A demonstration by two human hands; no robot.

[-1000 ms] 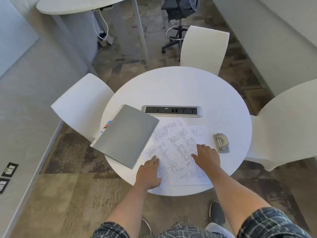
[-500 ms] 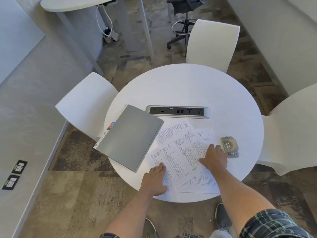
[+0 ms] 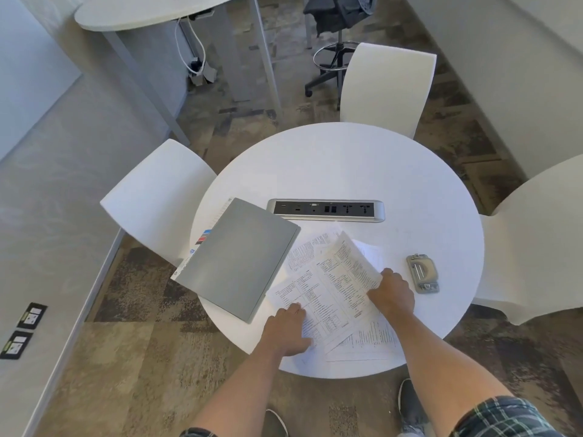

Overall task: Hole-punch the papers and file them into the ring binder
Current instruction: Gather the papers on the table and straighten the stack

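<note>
White round table (image 3: 347, 159) is crowded near its front edge: papers (image 3: 328, 288) pinched by right hand (image 3: 392, 293), flattened by left hand (image 3: 285, 331), flanked by binder (image 3: 239, 260) and hole punch (image 3: 422, 272).

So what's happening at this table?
A person is gathering printed papers on a round white table. The right hand grips the edge of the top sheet and lifts it, while the left hand rests flat on the pile. A closed grey binder lies to the left, and a hole punch sits untouched to the right.
</note>
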